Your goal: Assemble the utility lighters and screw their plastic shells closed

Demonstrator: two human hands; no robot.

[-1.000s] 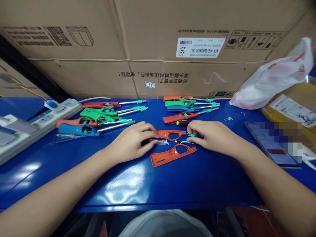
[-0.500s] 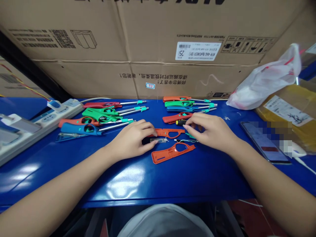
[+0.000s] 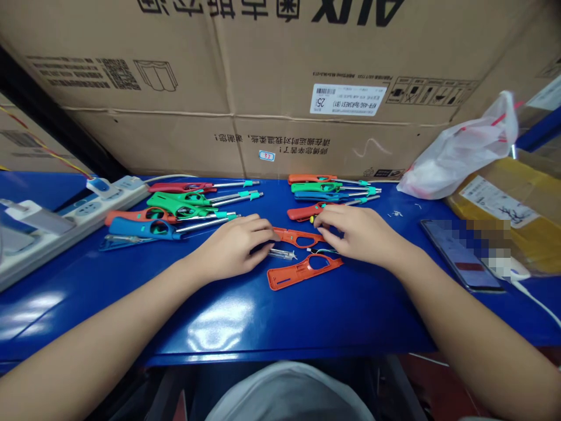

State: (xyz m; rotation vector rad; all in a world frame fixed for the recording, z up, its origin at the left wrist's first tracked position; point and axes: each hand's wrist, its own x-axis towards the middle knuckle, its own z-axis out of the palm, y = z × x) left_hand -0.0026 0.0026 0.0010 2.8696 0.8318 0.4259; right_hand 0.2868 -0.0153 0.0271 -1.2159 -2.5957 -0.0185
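Two orange lighter shell halves lie at the middle of the table, an upper half (image 3: 289,235) and a lower half (image 3: 280,277). My left hand (image 3: 241,242) is closed at the left end of the upper half, its thumb and fingers on a clear fuel tank (image 3: 283,254), whose left end they cover. My right hand (image 3: 357,234) bends over the right end of the upper half. Its fingers are curled together, and what they hold is hidden. Beside its fingertips shows the yellow end of a black handle (image 3: 312,220). A thin wire (image 3: 319,251) runs between the two halves.
Finished-looking lighters lie at left, including a green lighter (image 3: 175,204) and a blue lighter (image 3: 144,228); several more, like this red lighter (image 3: 304,211), lie behind my right hand. A power strip (image 3: 87,216), phone (image 3: 460,257), plastic bag (image 3: 460,152) and large carton (image 3: 263,88) surround the work.
My right hand has moved left over the black handle, covering most of it. The fuel tank has shifted and turned slightly under my left fingers. The view has tilted up a little.
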